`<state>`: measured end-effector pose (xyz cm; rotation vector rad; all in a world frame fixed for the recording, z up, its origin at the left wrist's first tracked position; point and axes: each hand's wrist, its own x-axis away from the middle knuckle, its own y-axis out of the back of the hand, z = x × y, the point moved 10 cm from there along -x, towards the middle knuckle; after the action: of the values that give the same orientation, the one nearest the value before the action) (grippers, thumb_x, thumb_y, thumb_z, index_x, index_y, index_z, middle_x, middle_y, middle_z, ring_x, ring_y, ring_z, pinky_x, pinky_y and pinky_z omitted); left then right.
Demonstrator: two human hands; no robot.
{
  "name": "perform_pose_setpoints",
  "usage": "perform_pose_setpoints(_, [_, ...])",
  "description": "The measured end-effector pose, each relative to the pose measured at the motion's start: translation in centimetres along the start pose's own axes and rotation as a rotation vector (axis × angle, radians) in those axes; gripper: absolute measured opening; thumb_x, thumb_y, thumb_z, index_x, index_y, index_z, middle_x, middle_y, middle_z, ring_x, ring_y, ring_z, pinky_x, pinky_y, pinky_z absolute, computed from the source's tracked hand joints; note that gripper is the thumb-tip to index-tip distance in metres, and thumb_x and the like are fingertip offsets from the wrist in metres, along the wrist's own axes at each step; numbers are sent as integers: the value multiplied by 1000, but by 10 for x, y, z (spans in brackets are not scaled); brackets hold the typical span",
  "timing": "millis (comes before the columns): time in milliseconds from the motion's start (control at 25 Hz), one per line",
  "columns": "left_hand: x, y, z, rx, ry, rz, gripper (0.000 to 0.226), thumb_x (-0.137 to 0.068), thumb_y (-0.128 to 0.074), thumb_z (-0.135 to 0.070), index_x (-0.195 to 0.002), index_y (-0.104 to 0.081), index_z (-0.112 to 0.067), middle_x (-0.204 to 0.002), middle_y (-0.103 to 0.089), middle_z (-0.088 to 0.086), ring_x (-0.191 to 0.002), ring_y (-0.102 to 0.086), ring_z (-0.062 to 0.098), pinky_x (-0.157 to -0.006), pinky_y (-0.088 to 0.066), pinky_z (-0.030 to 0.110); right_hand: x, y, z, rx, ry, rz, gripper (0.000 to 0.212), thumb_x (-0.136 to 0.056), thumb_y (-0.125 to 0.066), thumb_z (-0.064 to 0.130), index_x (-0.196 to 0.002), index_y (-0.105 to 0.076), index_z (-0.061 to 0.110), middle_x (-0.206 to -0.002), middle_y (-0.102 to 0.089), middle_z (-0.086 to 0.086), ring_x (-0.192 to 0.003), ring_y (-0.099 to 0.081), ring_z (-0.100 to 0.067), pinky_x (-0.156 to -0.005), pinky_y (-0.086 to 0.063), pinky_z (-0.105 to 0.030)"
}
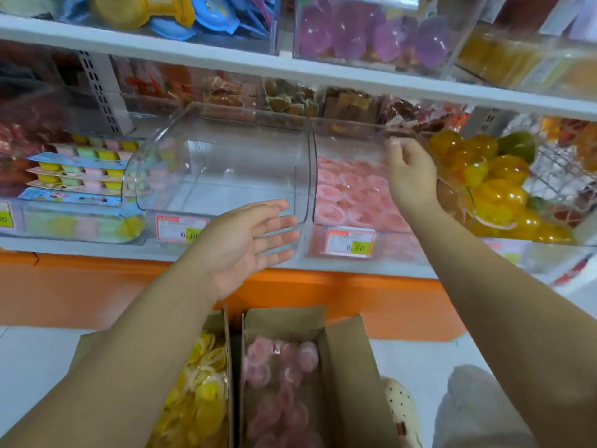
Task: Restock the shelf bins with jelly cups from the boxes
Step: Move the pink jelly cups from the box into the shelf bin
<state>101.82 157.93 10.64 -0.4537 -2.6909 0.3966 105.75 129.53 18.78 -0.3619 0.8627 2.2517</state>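
Two clear plastic bins sit side by side on the middle shelf. The left bin (223, 163) holds nothing. The right bin (342, 236) has a layer of pink jelly cups (352, 195). My right hand (410, 176) reaches up and pinches that bin's raised clear lid at its top edge. My left hand (248, 240) is spread flat, palm inward, at the front of the left bin. On the floor below stand two open cardboard boxes: one with yellow jelly cups (200, 389), one with pink jelly cups (284, 383).
A bin of pastel cup trays (80, 176) stands at the left, and a bin of large orange and yellow jellies (494, 185) at the right. An upper shelf (290, 71) overhangs the bins. An orange base strip (97, 286) runs under the shelf.
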Motion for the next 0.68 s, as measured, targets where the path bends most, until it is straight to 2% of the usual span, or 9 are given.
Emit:
perform_pose_setpoints(80, [15, 3, 19, -89, 27, 6, 18, -101, -51, -17, -112, -66, -15, -107, -74, 9, -99, -72, 23, -83, -59, 39, 50, 31, -4, -207, -34, -169, 29, -97, -39, 38, -90, -64, 24, -82, -65, -2, -81, -61, -21, -76, -46, -35])
perform_pose_setpoints(160, [29, 7, 47, -190, 72, -21, 15, -101, -52, -17, -108, -65, -17, -110, -71, 9, -104, -69, 24, -89, -57, 40, 113, 50, -32, -374, -163, -322, 29, -95, -37, 39, -78, -59, 31, -68, -63, 3, -70, -60, -25, -68, -47, -38])
perform_pose_setpoints(240, [38, 4, 92, -286, 169, -35, 11, -100, -53, -19, -106, -63, -21, -113, -66, 6, -109, -63, 21, -99, -50, 41, 188, 44, -78, -387, -326, -367, 28, -95, -35, 36, -77, -56, 31, -65, -62, 8, -66, -58, -23, -66, -46, -39])
perform_pose_setpoints(320, [41, 0, 150, -365, 314, -31, 11, -100, -55, -21, -109, -60, -23, -112, -60, 3, -106, -57, 17, -96, -48, 37, 253, 7, -129, -272, -529, -143, 32, -95, -33, 42, -80, -58, 27, -72, -63, 2, -69, -58, -25, -67, -47, -36])
perform_pose_setpoints(440, [39, 8, 238, -314, 503, -135, 8, -98, -58, -25, -99, -60, -17, -101, -61, 4, -88, -59, 15, -78, -49, 31, 351, -79, -199, -74, -878, 581, 38, -100, -35, 44, -84, -61, 22, -77, -59, -1, -64, -53, -14, -57, -42, -21])
perform_pose_setpoints(480, [35, 20, 266, -278, 549, -211, 12, -98, -58, -24, -89, -59, -15, -94, -62, 5, -81, -62, 16, -74, -50, 29, 375, -97, -212, -75, -943, 721, 39, -101, -36, 45, -87, -64, 21, -79, -58, 1, -66, -51, -11, -57, -39, -21])
perform_pose_setpoints(560, [38, 45, 315, -196, 641, -371, 23, -98, -58, -24, -77, -56, -13, -81, -59, 6, -64, -63, 15, -62, -51, 25, 406, -117, -230, -89, -1018, 852, 45, -101, -35, 47, -117, -64, 18, -101, -60, -3, -85, -54, -14, -73, -42, -26])
perform_pose_setpoints(640, [26, 79, 377, -176, 701, -481, 26, -89, -67, -34, -89, -66, -8, -94, -67, 13, -81, -67, 25, -78, -57, 34, 423, -132, -241, -31, -1005, 929, 51, -103, -31, 44, -142, -45, 14, -136, -51, -9, -122, -49, -23, -102, -37, -32])
perform_pose_setpoints(680, [18, 98, 413, -183, 735, -524, 42, -76, -74, -43, -100, -70, -8, -103, -69, 14, -90, -68, 28, -86, -58, 43, 430, -137, -243, 49, -961, 1003, 52, -104, -28, 40, -148, -36, 14, -149, -40, -9, -135, -39, -25, -110, -29, -32])
